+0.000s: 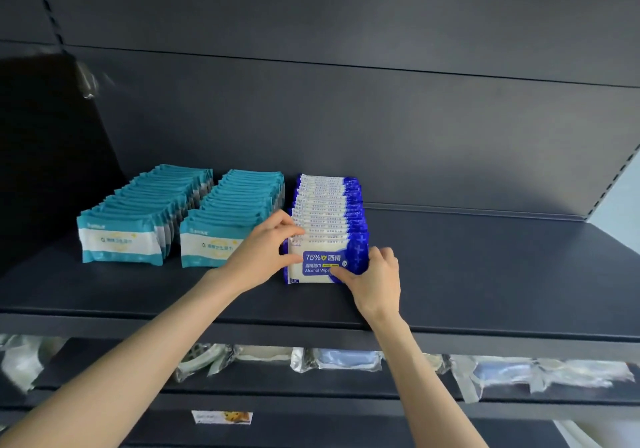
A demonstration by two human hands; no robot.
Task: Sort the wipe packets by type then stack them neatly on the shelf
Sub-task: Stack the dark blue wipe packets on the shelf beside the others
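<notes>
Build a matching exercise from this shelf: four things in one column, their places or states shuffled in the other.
Things
1. left teal row
2. right teal row
3. blue row
4. front blue packet

Places or states
A. gripped by left hand and right hand
B. rightmost of the three rows
C. nearest the left end of the shelf
D. middle row

Pairs: 1-C, 2-D, 3-B, 4-A
</notes>
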